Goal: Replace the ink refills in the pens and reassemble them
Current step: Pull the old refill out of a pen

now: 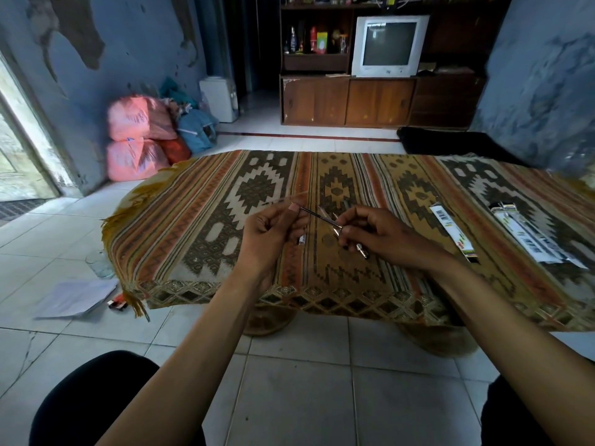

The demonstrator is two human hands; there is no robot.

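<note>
My left hand (270,233) pinches one end of a thin dark ink refill (318,216) and also holds a short pen part (301,240) low in its fingers. My right hand (373,233) grips the refill's other end together with a clear pen barrel with a metal tip (362,251). Both hands hover over the patterned cloth (199,226) on the low table. More clear pens (325,211) lie on the cloth just behind the refill.
A refill packet (454,231) and a bigger pack of pens (528,236) lie on the cloth to the right. On the tiled floor at left are a glass (99,263), papers (77,297) and a small box (117,304). My knees are at the bottom edge.
</note>
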